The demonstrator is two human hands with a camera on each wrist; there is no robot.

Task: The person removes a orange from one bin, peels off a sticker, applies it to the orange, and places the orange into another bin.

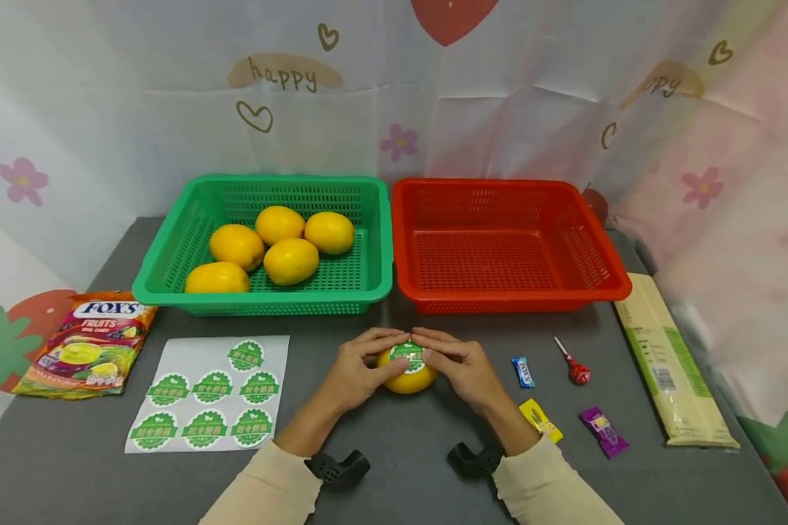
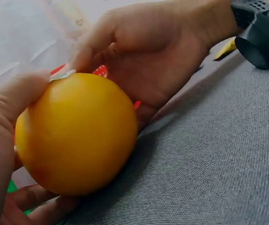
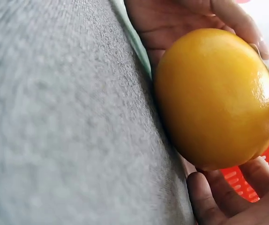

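A yellow lemon (image 1: 403, 380) sits on the grey table in front of the baskets, with a round green-and-white sticker (image 1: 408, 356) on its top. My left hand (image 1: 361, 370) holds it from the left, the thumb lying on the sticker. From the right, my right hand (image 1: 461, 368) grips the same lemon, its thumb at the sticker's right edge. The left wrist view shows the sticker's edge (image 2: 62, 76) standing slightly off the peel near the left thumb. Fingers of both hands curve round the lemon (image 3: 214, 98) in the right wrist view.
Several lemons lie in a green basket (image 1: 289, 308); a red basket (image 1: 512, 302) stands beside it. At left are a sticker sheet (image 1: 193, 354) and a candy bag (image 1: 95, 350). At right lie a lollipop (image 1: 578, 373), small wrapped candies (image 1: 604, 432) and a long beige packet (image 1: 673, 372).
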